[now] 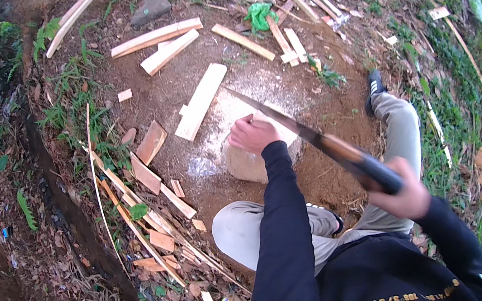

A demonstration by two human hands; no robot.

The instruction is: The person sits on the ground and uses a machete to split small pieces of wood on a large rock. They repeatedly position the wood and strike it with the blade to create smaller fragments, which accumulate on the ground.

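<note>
Right hand [405,190]: your fingers wrap closed around the black end of the handle [379,174], at 4 o'clock from the block (slightly blurred, but the hold is plain).
Long blade [276,114]: it slants from that handle toward 10 o'clock, passing just beside your left hand; you cannot tell from here whether it has teeth or touches wood.
Left hand [253,134]: your fingers are curled in with little gap, over the top of the block; whether they grip a piece is hidden.
Block [247,167]: it sits on the ground at 11 o'clock from your lap.
Pale dust [254,76]: it spreads around the block's 12 o'clock side, and suggests a fair amount of cutting is done.
Loose wood: a wide plank [202,101] lies between 10 and 11 o'clock, pale boards [157,36] at 11, a brown board [151,142] between 9 and 10.
Left to do: the work looks midway, blade in hand; which pieces are finished and which are scrap, you cannot tell.
</note>
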